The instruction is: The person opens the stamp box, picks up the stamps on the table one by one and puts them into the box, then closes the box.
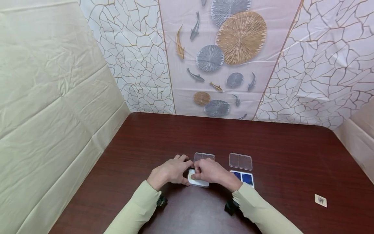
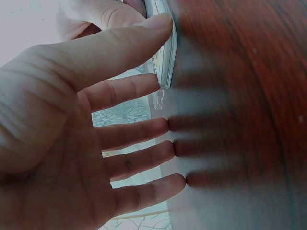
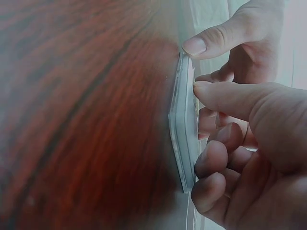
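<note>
A flat white card case [image 1: 199, 184] lies on the table between both hands, with a tan piece [image 1: 190, 173] in its left part, partly hidden by the right thumb. My left hand [image 1: 171, 169] holds the case's left end between thumb and index finger. Its other fingertips touch the tabletop in the left wrist view. My right hand [image 1: 211, 171] leans over the case, thumb tip [image 3: 200, 90] pressing on its upper face. The other right fingers are curled at the case's edge, apart from the thumb. Behind the hands lies a clear lid [image 1: 205, 155], partly covered.
Right of the hands sits a second case with dark blue panels [image 1: 247, 178], partly hidden by the right forearm. Another clear lid [image 1: 240, 161] lies beyond it. A small pictured card [image 1: 320, 200] is far right on the dark red table [image 1: 280, 143]. Patterned cloth hangs behind.
</note>
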`<state>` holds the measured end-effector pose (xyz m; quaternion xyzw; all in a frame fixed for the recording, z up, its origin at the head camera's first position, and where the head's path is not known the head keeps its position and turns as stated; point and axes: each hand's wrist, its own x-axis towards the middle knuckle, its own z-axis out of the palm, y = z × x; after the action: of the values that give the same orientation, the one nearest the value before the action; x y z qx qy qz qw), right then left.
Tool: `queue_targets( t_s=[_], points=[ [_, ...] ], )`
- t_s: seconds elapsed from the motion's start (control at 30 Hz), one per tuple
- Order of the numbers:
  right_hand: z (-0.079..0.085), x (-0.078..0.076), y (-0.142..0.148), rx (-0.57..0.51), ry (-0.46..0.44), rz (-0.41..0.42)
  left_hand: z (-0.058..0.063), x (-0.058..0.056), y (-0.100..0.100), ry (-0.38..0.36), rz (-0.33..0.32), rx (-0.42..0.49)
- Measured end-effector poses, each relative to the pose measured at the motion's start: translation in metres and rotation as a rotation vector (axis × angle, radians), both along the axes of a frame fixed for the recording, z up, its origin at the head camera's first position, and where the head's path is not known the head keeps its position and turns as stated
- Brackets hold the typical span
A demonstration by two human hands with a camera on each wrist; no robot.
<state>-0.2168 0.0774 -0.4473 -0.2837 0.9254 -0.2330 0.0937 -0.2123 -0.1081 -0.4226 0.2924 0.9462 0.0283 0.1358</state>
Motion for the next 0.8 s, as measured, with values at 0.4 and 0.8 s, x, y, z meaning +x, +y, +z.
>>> queue_targets(
  t_s=[0.4, 0.8],
  points=[
    [0.01, 0.009, 0.01, -0.023, 0.018, -0.028, -0.001, -0.001, -0.001, -0.008, 0.003, 0.006],
    [0.014, 0.015, 0.032, -0.031, 0.008, -0.026, -0.001, 0.0, -0.001, -0.01, 0.004, 0.024]
  ],
)
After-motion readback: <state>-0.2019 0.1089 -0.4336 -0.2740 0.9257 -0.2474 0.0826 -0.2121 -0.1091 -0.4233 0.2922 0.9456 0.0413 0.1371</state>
